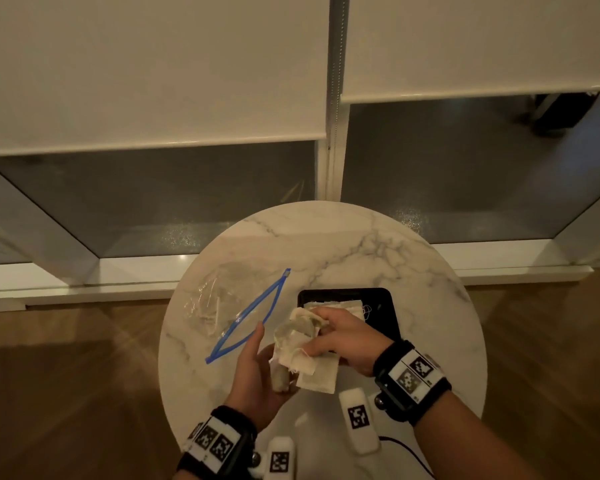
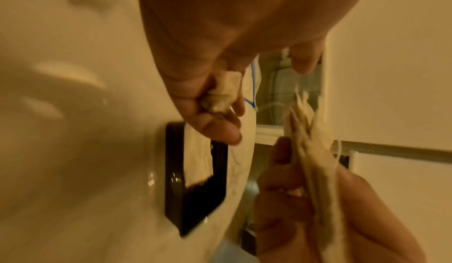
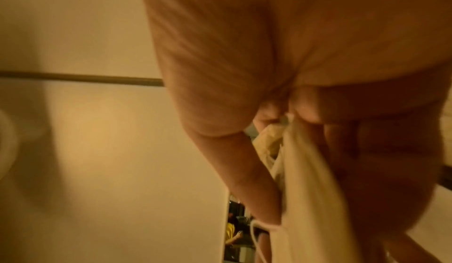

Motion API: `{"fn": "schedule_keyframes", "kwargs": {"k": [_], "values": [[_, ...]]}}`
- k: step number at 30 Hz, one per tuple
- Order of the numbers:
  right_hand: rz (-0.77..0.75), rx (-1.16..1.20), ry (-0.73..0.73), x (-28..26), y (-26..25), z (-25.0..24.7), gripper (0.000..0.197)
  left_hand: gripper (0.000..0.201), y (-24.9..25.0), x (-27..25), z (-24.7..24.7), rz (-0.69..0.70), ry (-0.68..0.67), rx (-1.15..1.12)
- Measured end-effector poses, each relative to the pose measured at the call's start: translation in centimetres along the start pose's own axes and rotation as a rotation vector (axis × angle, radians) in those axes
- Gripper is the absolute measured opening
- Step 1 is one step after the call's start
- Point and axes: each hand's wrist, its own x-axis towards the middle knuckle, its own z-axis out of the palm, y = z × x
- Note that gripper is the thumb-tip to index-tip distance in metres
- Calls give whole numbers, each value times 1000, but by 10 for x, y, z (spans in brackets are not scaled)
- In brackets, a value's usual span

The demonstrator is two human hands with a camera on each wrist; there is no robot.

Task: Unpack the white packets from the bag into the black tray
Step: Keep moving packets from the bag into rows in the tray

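Both hands meet above the round marble table (image 1: 378, 244). Right hand (image 1: 343, 337) grips a bunch of white packets (image 1: 302, 344); left hand (image 1: 257, 375), fingers curled, pinches one small packet (image 2: 221, 95). Just beyond right hand: black tray (image 1: 383, 303) holding flat packets (image 1: 343, 304). Left of the hands, farther out: clear zip bag (image 1: 222, 306), mouth open, contents unclear.
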Motion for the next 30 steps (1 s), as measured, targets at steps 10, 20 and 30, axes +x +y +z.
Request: {"fn": "schedule_keyframes", "kwargs": {"k": [10, 20, 30], "values": [[-102, -372, 18, -41, 2, -15, 35, 35, -36, -15, 47, 237, -37, 182], [5, -58, 20, -63, 16, -40, 56, 32, -56, -9, 50, 400, 59, 54], [-70, 7, 59, -66, 21, -65, 33, 30, -52, 5, 45, 363, 152, -124]]}}
